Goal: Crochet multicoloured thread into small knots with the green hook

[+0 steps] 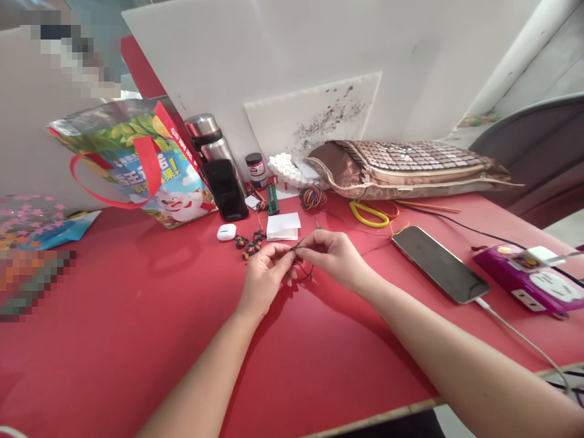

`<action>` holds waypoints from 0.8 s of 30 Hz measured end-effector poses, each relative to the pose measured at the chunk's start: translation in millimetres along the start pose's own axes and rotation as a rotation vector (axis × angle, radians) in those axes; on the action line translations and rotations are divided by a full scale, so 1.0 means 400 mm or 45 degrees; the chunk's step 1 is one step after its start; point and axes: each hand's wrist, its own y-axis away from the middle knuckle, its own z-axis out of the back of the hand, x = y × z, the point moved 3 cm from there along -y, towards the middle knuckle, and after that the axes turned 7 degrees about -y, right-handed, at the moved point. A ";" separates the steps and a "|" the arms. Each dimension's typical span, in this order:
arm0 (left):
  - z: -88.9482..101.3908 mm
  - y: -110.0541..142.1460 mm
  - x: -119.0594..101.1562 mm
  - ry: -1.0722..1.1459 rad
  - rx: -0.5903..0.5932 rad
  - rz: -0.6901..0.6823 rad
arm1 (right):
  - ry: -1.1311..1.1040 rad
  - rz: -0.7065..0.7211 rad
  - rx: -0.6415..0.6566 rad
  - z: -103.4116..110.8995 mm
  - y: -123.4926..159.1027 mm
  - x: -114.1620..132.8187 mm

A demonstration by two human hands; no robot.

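My left hand (pixel 263 275) and my right hand (pixel 336 258) meet over the red table, thumbs and forefingers pinched close together. Between them is a thin dark cord (pixel 311 272), with a loop of it hanging below my fingertips. Part of the cord is hidden by my fingers, so its knotting cannot be made out. Just beyond my left hand lie several small dark braided balls (pixel 250 246) with orange and green in them. A folded white paper (pixel 283 227) stands right behind my fingertips.
Behind are a ball of multicoloured cord (pixel 313 197), a green cutter (pixel 272 199), yellow-handled scissors (pixel 369 214) and a sequinned bag (pixel 420 161). A phone (pixel 440 264) charges beside a purple power strip (pixel 533 277). Leftward stand an earbud case (pixel 226 232), another phone (pixel 225 190), a flask (pixel 214 143) and a shopping bag (pixel 177 176).
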 end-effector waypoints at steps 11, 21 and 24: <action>0.010 0.001 0.000 -0.065 -0.081 -0.023 | -0.002 0.034 0.055 0.002 0.002 -0.005; 0.022 -0.003 0.010 -0.086 -0.226 -0.035 | 0.083 0.101 0.053 0.001 0.021 0.037; 0.027 -0.006 0.012 -0.063 -0.250 -0.050 | 0.080 0.085 0.191 -0.008 0.031 0.050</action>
